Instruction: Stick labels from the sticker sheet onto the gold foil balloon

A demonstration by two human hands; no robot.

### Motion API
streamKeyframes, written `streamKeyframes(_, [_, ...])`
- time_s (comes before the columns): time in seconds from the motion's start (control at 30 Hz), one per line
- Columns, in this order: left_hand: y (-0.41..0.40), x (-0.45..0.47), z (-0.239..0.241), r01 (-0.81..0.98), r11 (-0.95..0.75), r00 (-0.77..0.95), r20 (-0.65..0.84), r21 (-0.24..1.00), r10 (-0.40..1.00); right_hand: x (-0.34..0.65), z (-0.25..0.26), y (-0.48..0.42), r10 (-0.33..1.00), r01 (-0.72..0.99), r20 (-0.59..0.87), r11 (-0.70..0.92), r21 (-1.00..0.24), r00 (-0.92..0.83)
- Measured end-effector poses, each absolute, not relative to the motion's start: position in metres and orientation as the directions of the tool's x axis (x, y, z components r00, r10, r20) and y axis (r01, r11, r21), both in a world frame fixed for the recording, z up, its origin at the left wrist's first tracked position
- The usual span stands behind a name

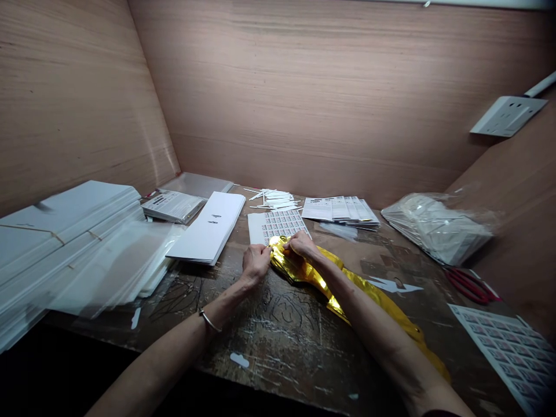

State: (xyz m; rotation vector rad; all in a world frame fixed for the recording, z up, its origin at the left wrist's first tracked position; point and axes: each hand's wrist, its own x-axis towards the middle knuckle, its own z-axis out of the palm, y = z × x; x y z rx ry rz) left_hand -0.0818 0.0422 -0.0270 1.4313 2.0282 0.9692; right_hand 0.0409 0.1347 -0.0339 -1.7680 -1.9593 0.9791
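Note:
A shiny gold foil sheet (315, 277), which looks like a flat, folded foil balloon, stretches from the middle of the table toward the lower right. My left hand (256, 262) is closed, its fingers pinching the left end of the foil. At the foil's upper side, my right hand (302, 244) is also closed with bent fingers pressed on it; the fingertips are partly hidden. The right forearm crosses over the foil's length. Just behind both hands lies a sheet of printed stickers (282, 225), its lower edge partly covered by the foil and right hand.
White cards (208, 229) and plastic sleeves (117, 260) are piled at left. White sticks (278, 200) and printed leaflets (341, 209) lie at the back. Red-handled scissors (469, 285), a clear bag (438, 229) and another sticker sheet (506, 350) are at right. Wooden walls (295, 98) enclose the table.

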Motion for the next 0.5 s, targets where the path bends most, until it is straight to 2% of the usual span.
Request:
streamKeyframes(0.1, [0.038,-0.076,-0.023,0.761,0.107,-0.268,0.160,0.640,0.950,0.040,-0.025,0.127,0.967,0.782,-0.181,0.027,-0.622,-0.177])
streamKeyframes(0.23, [0.035,-0.068,-0.028,0.877,-0.286,0.137,0.368,0.387,0.919,0.037,-0.015,0.115,0.969,0.851,-0.155,0.088,-0.518,-0.195])
streamKeyframes(0.33, [0.033,-0.066,-0.036,0.877,-0.415,0.330,0.326,0.242,0.886,0.035,-0.016,0.111,0.971,0.893,-0.106,0.150,-0.425,-0.214])
streamKeyframes(0.43, [0.030,-0.065,-0.040,0.894,-0.420,0.371,0.269,0.155,0.889,0.038,-0.019,0.114,0.980,0.915,-0.030,0.171,-0.366,-0.196])
streamKeyframes(0.5, [0.029,-0.066,-0.040,0.890,-0.432,0.385,0.267,0.147,0.883,0.043,-0.022,0.119,0.988,0.915,-0.029,0.132,-0.380,-0.154])
